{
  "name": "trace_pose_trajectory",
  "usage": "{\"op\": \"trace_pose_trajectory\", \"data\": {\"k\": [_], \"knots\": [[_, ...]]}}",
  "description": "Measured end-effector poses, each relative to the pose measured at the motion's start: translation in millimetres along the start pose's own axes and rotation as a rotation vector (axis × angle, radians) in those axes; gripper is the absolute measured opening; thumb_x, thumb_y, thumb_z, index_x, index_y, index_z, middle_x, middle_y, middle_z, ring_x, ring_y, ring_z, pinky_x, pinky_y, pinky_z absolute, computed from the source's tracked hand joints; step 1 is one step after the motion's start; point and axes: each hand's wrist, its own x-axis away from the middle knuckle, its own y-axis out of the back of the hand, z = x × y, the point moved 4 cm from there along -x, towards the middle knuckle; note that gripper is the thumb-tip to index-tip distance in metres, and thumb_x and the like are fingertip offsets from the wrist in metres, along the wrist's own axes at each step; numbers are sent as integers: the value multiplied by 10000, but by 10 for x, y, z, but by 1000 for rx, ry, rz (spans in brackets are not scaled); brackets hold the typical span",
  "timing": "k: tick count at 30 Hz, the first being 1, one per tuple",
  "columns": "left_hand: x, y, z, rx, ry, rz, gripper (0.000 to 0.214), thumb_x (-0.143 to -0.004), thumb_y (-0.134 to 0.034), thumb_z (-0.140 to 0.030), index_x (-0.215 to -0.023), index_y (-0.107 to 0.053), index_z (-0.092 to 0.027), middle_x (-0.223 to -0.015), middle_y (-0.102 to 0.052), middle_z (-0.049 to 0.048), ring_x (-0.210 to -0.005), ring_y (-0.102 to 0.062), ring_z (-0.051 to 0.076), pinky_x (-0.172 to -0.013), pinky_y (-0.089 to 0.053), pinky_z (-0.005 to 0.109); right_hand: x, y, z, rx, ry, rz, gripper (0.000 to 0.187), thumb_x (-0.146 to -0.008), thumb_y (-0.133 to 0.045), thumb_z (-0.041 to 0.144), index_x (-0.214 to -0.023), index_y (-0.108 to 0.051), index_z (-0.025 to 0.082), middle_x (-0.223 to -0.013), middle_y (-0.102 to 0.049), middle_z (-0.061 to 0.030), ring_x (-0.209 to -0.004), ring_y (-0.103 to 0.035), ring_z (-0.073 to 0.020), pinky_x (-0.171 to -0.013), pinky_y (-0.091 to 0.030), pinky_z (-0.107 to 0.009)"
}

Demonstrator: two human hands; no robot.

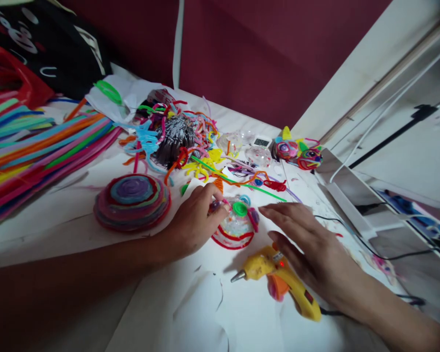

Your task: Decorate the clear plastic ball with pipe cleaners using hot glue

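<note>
My left hand (pixel 194 222) rests on the white table (pixel 77 230) with its fingers curled, pinching the left edge of a clear half-dome (pixel 236 227) decorated with coloured pipe-cleaner coils and a red rim. My right hand (pixel 308 247) hovers just right of the dome, fingers stretched out flat and apart, holding nothing. Directly under that hand lies a yellow hot glue gun (pixel 278 281), nozzle pointing left, with an orange trigger and a lit red light.
A flat multicoloured spiral disc (pixel 132 201) lies left of my left hand. Long pipe cleaners (pixel 33 151) are stacked at far left, a tangled heap (pixel 176 137) behind. Two decorated balls (pixel 297 152), a small digital timer (pixel 261 142) and a black cable (pixel 388 254) lie at right.
</note>
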Motion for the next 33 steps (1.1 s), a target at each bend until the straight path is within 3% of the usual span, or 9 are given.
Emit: {"op": "trace_pose_trajectory", "data": {"k": [6,23,33], "knots": [[5,-4,4,13,-19,-13,97,-830,-519,-283,-894,-510,-211,-874,-513,10,-794,-541,168,-727,-430,311,-243,-264,-17,0,182,40,331,-961,-414,162,-1262,-527,84,-1277,-588,-179,-1202,-484,-283,-979,-448,-493],[15,8,-21,-42,-34,-26,66,-829,-520,-265,-865,-498,-214,-864,-522,17,-825,-547,184,-737,-441,323,-176,-428,-47,224,266,71,391,-975,-405,227,-1318,-507,69,-1331,-568,-185,-1196,-500,-318,-866,-470,-492],[4,11,-28,-56,-45,-29,65,-834,-511,-265,-867,-501,-210,-840,-522,14,-797,-550,179,-714,-449,315,-158,-461,-30,252,297,60,387,-973,-409,184,-1332,-484,58,-1336,-563,-193,-1226,-507,-314,-890,-446,-494]]}}
